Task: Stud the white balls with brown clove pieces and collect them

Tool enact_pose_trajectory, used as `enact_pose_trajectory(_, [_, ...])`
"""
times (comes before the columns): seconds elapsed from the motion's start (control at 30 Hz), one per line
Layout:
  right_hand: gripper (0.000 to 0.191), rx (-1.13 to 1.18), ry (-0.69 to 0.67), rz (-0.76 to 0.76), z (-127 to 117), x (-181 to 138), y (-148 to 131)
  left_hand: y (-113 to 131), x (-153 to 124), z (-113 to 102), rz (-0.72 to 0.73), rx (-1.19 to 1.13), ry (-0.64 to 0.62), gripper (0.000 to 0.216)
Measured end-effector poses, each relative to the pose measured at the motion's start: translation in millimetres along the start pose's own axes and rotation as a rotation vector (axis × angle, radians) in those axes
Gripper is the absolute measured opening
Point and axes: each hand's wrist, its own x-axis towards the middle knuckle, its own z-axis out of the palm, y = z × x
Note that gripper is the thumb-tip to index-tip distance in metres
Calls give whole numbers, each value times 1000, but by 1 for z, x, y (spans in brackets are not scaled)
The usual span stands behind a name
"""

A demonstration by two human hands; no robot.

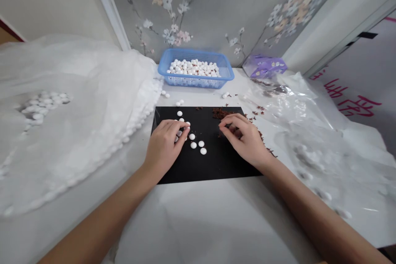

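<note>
My left hand [165, 142] is over the left part of a black mat [216, 165], thumb and forefinger pinched at a small white ball [187, 124]. Several more white balls [192, 136] lie on the mat beside and under these fingers, some with small brown bits at their edges. On the right of the mat, my right hand [244, 136] is closed in a pinch. What sits between its fingertips is too small to make out. Just behind it is a pile of small reddish-brown pieces [221, 112], partly hidden by the hand and spilling past the mat's right edge.
At the back, a blue plastic basket [196, 82] holds many white balls with brown bits. A large translucent white bag [93, 132] of white balls fills the left. Clear plastic bags [324, 152] lie on the right, near a purple packet [267, 66]. Loose balls [179, 102] lie behind the mat.
</note>
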Motion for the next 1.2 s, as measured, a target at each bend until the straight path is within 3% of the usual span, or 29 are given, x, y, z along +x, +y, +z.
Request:
enact_pose_trajectory(0.1, [7,135,24,88,3,0,2,5,-1,1,-38,-108,38,14])
enact_pose_trajectory(0.17, [8,248,27,167,6,0,3,10,-2,1,-99,-297,41,16])
enact_pose_trajectory(0.33, [17,462,-15,264,10,-1,-4,26,-2,0,-426,-874,-115,15])
enact_pose_trajectory(0.43, [15,614,-80,265,11,-3,-10,31,-4,2,-562,-1076,-221,18])
enact_pose_trajectory(0.57, [18,910,-143,341,15,-4,-10,32,-6,4,-604,-1112,-278,22])
enact_pose_trajectory(0.77, [11,1086,-158,426,19,-4,-8,28,-7,7,-617,-1072,-247,22])
enact_pose_trajectory(0.9, [14,1103,-255,434,19,-4,-12,28,-6,8,-667,-1067,-240,28])
enact_pose_trajectory(1.2, [15,1062,-286,403,20,-6,-14,28,-6,9,-678,-1074,-252,23])
